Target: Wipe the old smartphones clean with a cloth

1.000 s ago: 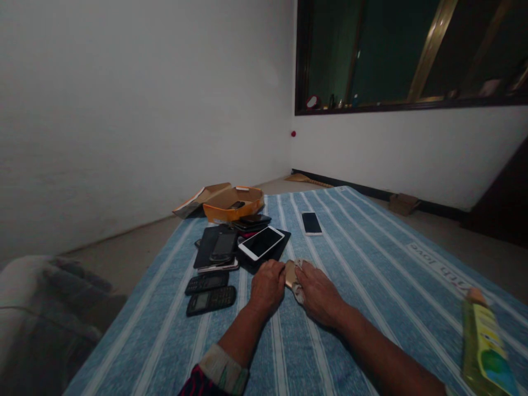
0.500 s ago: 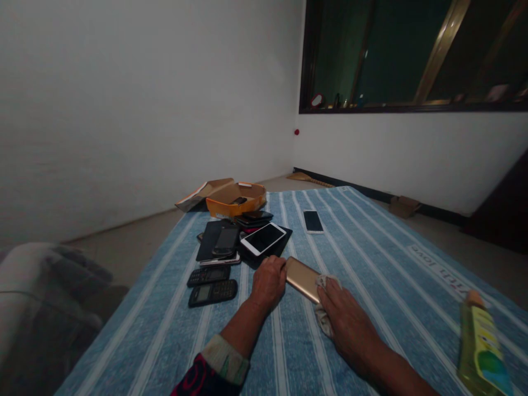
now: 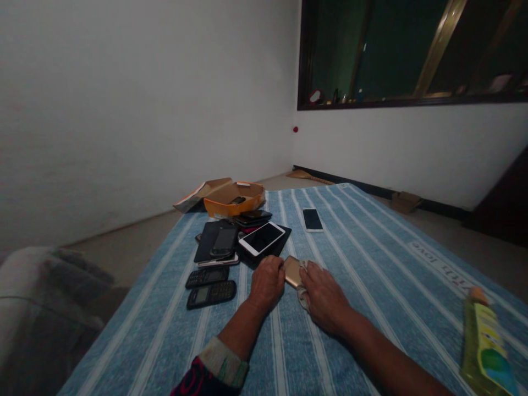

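A gold phone (image 3: 292,271) lies back side up between my hands. My left hand (image 3: 268,281) grips its left end with closed fingers. Over its right part, my right hand (image 3: 324,294) presses a pale, crumpled cloth (image 3: 304,297), which shows at the edge of the fingers. A white phone with a dark screen (image 3: 262,238) rests on a black flat item just beyond my left hand. Another white phone (image 3: 313,220) lies apart, farther back. Two black keypad phones (image 3: 212,294) sit to the left, near a dark phone (image 3: 225,242) on a stack.
An open orange box (image 3: 231,208) with a small phone inside stands at the back left, in front of more stacked dark phones (image 3: 252,218). At the right front is a bottle of yellow-green liquid (image 3: 487,341). Blue striped cloth (image 3: 363,275) covers the surface.
My right hand has slid left along the gold phone with the cloth, covering more of it. My left hand keeps its hold at the left end.
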Action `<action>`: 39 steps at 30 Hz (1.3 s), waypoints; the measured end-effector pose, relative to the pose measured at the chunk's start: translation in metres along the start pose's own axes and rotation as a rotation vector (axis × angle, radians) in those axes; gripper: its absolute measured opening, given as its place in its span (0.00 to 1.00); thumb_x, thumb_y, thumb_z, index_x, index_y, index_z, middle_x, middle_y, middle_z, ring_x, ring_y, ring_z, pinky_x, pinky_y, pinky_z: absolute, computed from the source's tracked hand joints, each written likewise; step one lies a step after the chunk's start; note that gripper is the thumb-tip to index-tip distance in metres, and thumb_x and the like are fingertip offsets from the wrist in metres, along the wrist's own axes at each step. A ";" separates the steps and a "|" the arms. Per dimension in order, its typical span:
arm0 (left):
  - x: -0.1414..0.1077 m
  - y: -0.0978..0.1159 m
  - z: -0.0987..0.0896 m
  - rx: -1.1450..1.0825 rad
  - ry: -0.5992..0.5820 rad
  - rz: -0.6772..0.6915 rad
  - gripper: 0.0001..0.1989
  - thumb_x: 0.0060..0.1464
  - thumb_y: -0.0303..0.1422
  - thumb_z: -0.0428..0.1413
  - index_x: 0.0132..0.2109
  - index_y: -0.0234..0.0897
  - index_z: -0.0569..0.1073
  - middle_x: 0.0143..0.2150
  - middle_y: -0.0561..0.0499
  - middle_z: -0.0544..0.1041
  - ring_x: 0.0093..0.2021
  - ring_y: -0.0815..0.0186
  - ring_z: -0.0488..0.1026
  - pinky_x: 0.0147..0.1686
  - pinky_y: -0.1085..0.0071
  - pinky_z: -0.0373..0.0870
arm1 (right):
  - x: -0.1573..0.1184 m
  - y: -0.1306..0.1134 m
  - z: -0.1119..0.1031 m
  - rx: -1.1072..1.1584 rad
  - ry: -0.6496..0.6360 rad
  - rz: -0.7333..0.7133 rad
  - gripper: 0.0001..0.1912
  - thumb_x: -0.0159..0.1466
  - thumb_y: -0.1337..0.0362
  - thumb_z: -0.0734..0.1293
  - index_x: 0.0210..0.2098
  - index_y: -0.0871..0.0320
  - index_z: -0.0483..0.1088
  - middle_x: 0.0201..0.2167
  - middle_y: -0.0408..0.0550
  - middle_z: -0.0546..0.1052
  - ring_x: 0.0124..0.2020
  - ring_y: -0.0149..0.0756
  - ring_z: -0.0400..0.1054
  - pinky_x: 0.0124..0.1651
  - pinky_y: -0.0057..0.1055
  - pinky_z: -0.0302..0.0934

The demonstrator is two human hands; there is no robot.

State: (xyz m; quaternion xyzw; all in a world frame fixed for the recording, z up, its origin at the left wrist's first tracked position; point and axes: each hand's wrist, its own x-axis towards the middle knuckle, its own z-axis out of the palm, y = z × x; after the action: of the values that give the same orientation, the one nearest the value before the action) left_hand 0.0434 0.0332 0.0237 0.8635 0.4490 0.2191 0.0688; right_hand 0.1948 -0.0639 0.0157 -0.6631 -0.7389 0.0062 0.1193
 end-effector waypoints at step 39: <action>0.002 -0.001 0.000 0.005 0.019 -0.002 0.07 0.60 0.26 0.50 0.35 0.38 0.71 0.35 0.48 0.74 0.40 0.60 0.72 0.43 0.66 0.68 | 0.046 -0.010 -0.009 0.204 -0.017 -0.103 0.26 0.63 0.69 0.59 0.60 0.65 0.62 0.61 0.61 0.64 0.63 0.45 0.57 0.63 0.38 0.52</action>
State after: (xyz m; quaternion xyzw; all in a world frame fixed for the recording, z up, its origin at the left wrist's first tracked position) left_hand 0.0433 0.0355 0.0241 0.8612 0.4510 0.2260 0.0625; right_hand 0.1828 -0.0209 0.0341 -0.6085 -0.7685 0.0810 0.1802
